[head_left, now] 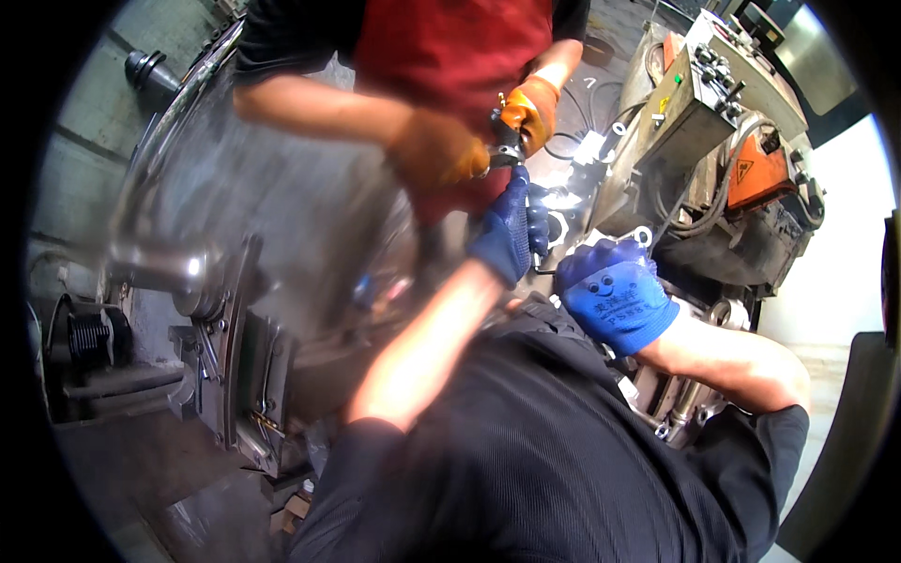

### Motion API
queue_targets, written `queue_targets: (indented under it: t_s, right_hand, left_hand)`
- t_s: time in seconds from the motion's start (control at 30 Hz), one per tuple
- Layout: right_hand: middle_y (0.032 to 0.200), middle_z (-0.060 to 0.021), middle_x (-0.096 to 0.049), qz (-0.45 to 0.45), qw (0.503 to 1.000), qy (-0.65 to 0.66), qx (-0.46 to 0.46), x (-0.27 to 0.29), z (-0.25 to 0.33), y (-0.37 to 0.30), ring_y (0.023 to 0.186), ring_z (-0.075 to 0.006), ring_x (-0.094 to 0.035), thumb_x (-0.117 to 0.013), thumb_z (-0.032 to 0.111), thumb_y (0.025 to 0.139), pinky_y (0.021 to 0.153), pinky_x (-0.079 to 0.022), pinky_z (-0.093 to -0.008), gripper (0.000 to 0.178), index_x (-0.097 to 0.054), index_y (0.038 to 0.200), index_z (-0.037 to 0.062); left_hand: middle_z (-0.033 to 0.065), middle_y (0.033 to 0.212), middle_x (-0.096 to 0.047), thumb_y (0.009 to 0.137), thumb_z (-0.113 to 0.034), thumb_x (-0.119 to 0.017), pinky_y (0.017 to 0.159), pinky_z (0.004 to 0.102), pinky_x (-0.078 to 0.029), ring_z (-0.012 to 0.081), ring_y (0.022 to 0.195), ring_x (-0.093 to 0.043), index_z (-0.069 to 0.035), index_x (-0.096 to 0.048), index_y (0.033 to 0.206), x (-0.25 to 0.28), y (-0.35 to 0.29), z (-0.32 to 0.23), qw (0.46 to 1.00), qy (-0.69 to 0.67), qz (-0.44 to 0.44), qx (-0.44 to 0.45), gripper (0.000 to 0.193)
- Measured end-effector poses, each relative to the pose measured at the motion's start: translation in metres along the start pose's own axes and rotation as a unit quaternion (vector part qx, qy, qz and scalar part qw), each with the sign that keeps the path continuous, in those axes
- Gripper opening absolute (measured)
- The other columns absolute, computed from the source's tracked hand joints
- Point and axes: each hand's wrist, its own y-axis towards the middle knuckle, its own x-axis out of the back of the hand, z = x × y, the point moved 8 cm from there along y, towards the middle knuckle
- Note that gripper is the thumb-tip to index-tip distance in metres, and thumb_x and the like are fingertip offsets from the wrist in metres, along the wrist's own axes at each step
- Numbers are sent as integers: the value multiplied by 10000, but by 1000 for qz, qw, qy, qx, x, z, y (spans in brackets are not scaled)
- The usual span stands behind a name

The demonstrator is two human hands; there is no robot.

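My left hand (508, 230), in a dark blue glove, is closed around a slim metal part, mostly hidden by the fingers. Its upper end meets a dark metal fitting (507, 148) with a bright ring, held by a co-worker. The co-worker's orange-gloved hands grip that fitting, one hand (531, 114) at its upper right and the other hand (436, 152), blurred, at its left. My right hand (615, 293), in a blue glove, is closed on a black L-shaped hex key (543, 271). The key's bent end points up at the lower end of the part in my left hand.
Ring-ended metal parts (642, 235) lie beyond my right hand. A control box (690, 108) and an orange box (758, 176) with cables stand at the right. Machine parts with a shiny cylinder (178, 266) fill the left. The co-worker stands opposite in a red apron (450, 56).
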Motion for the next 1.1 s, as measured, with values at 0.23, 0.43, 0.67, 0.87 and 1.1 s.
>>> queue_targets:
  t_s: [0.23, 0.43, 0.67, 0.87, 1.1]
  right_hand:
    - [646, -50, -589, -29, 999, 28, -10, -4, -17, -10, 613, -232, -605, -661, 341, 792, 556, -432, -419, 216, -681, 758, 128]
    - [652, -66, -569, -60, 994, 83, -49, -10, -33, -25, 596, -262, -579, -747, 283, 691, 555, -419, -424, 185, -633, 743, 146]
    - [604, -63, -547, -159, 971, 168, -67, -29, -45, -38, 542, -285, -559, -810, 269, 670, 511, -406, -414, 228, -628, 692, 134]
    - [560, -88, -564, -223, 933, 263, -105, -45, -53, -44, 510, -299, -584, -792, 379, 758, 482, -416, -408, 331, -651, 625, 111]
    - [564, -90, -572, -246, 913, 304, -114, -55, -52, -45, 521, -300, -596, -799, 368, 753, 488, -418, -409, 290, -692, 666, 113]
  left_hand:
    - [-87, 544, -324, 947, -614, -570, 367, 268, -213, 86, 386, -272, -214, -471, 784, -3, -10, 0, 999, -4, 4, 35, 443]
    - [-85, 554, -315, 951, -607, -570, 373, 259, -219, 82, 401, -267, -208, -465, 778, -6, -23, -2, 999, 7, -30, 23, 447]
    - [-78, 571, -309, 979, -597, -518, 392, 255, -227, 82, 422, -277, -199, -508, 803, -3, -27, -4, 999, 8, -27, 29, 436]
    - [-79, 584, -316, 991, -596, -491, 403, 248, -236, 75, 433, -289, -200, -526, 831, -5, -36, -5, 998, 20, -45, 29, 428]
    - [-71, 565, -344, 957, -563, -578, 392, 289, -230, 100, 421, -304, -199, -487, 806, 0, -32, -6, 998, 4, -50, 26, 405]
